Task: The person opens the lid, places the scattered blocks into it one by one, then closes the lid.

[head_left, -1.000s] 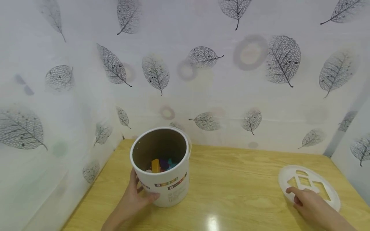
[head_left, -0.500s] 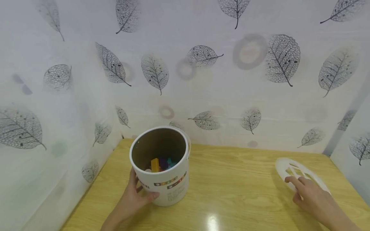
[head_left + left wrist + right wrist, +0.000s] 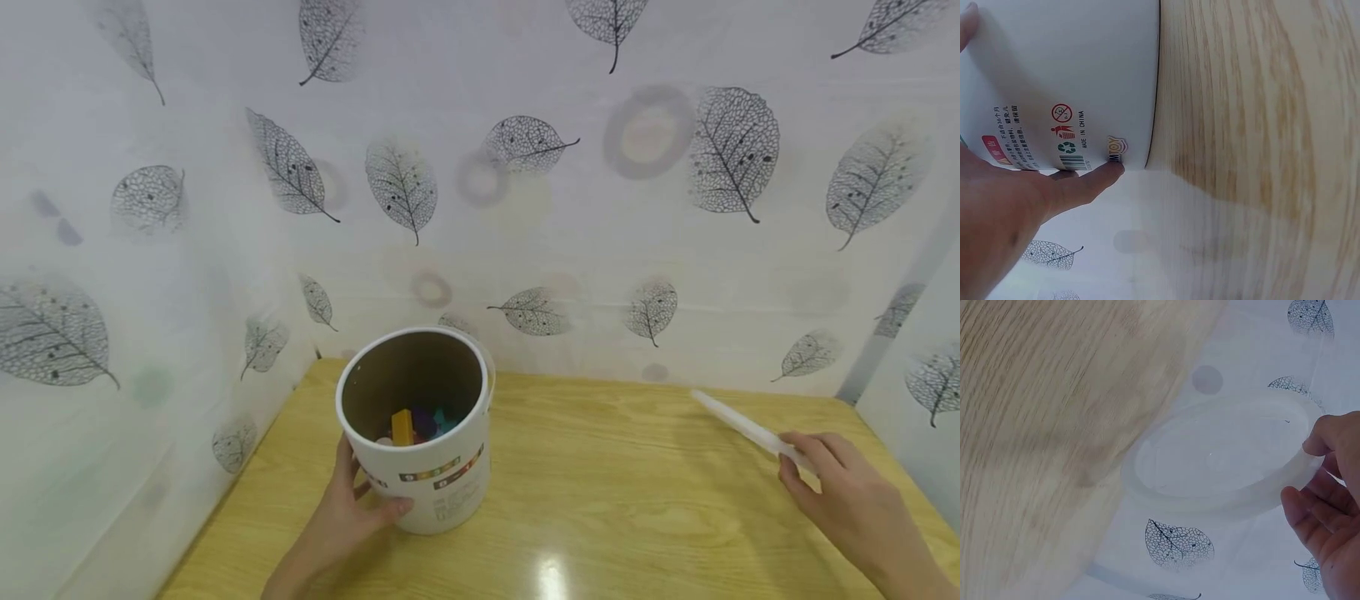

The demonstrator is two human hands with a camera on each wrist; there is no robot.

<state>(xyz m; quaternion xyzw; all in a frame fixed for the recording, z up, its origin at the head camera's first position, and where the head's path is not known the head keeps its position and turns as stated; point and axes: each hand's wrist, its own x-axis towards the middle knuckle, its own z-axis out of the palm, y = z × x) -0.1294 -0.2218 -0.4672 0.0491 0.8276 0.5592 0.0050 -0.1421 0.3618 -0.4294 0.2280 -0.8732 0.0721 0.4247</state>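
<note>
A white toy bucket (image 3: 453,500) with printed bands of small letters stands at the left of the table in the head view. My left hand (image 3: 337,521) grips its near left side, thumb on the front and fingers around the side; the left wrist view shows the hand against the bucket wall (image 3: 1054,69). Inside lie a yellow block (image 3: 402,428) and other coloured pieces, partly hidden. At the right, my right hand (image 3: 855,496) pinches the edge of a round white lid (image 3: 738,421), which is tilted nearly edge-on above the table. The right wrist view shows its raised rim (image 3: 1229,503).
The wood-grain table (image 3: 600,483) spans the space between the hands. Behind it and at both sides hang white sheets (image 3: 570,250) printed with leaves. A thin clear handle (image 3: 492,375) shows on the bucket's right side.
My right hand has lifted the lid off the table and tipped it from lying flat to nearly edge-on, its fingers now over the edge. The left hand and the bucket have stayed in place.
</note>
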